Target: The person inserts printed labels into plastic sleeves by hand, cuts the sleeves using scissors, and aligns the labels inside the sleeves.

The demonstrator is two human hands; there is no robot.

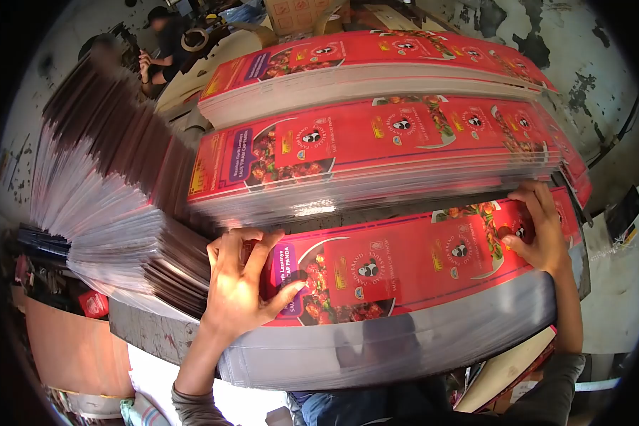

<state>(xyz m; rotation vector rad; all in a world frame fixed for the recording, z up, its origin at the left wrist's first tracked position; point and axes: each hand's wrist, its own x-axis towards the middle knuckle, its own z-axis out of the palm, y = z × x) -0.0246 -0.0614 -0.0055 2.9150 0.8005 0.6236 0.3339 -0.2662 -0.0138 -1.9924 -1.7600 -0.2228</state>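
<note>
A thick stack of red printed sheets (419,255) with panda logos and food pictures lies nearest to me, its glossy layered edge facing my body. My left hand (245,277) grips the stack's left end, thumb on the top sheet and fingers bent over the far edge. At the right end my right hand (539,231) holds the stack the same way, thumb on top and fingers over the far side. Behind it lies a second red stack (362,142), and a third stack (369,53) sits farther back. The undersides of both hands' fingertips are hidden.
A large fanned pile of sheets (113,184) stands close on the left. Brown cardboard (78,341) is at the lower left. A person (165,46) in dark clothes sits at the upper left. A carton (295,15) stands at the back, and a peeling wall (547,42) behind right.
</note>
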